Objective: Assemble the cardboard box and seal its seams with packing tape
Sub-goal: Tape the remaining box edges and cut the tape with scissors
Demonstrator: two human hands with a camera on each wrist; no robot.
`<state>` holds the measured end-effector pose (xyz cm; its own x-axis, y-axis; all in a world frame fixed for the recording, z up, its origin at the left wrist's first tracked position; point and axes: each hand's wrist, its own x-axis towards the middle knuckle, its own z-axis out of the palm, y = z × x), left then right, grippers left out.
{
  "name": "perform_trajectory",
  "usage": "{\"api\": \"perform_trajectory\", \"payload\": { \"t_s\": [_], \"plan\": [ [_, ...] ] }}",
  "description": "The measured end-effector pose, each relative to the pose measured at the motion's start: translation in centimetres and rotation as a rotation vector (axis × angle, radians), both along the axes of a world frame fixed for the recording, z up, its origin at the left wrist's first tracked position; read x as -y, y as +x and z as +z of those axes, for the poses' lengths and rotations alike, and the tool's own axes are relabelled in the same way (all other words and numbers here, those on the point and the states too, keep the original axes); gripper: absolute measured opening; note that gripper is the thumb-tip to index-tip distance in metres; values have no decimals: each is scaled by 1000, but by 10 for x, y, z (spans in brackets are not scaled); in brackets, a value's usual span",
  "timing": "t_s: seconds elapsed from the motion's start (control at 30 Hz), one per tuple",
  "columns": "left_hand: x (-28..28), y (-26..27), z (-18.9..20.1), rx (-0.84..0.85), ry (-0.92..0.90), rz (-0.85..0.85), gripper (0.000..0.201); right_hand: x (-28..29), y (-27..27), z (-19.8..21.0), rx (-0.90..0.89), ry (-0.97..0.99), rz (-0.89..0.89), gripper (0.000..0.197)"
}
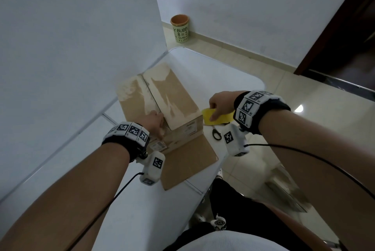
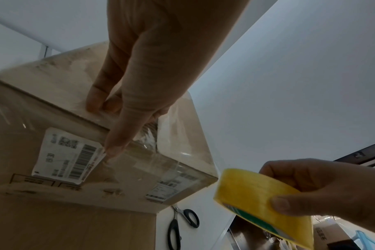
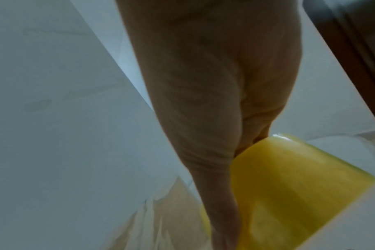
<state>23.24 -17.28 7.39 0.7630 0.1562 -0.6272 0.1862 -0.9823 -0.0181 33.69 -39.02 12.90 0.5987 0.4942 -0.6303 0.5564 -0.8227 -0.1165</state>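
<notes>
Cardboard box (image 1: 162, 106) long axis runs away from person; left hand (image 1: 155, 121) presses near edge, fingers straight; right hand (image 1: 220, 104) grips yellow tape roll (image 1: 218, 118) beside box.

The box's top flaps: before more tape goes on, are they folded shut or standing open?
Shut. The two top flaps lie flat, meeting along a centre seam, with the left hand pressing there.

Dim, bluish indoor light; wide-angle bending at edges; right wrist view motion-blurred.
</notes>
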Motion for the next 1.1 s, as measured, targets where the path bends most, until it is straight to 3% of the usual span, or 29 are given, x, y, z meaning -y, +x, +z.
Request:
{"api": "perform_trajectory", "payload": {
  "t_s": [0.57, 0.8, 1.1],
  "plan": [
    [1, -7, 2, 23, -46, 18, 66, -5, -3, -42, 304, 39, -116, 26],
    [-2, -6, -2, 7, -55, 20, 83, 1, 13, -56, 296, 4, -179, 35],
    [-3, -5, -3, 11, -74, 35, 70, -18, 29, -63, 306, 3, -148, 33]
  ]
}}
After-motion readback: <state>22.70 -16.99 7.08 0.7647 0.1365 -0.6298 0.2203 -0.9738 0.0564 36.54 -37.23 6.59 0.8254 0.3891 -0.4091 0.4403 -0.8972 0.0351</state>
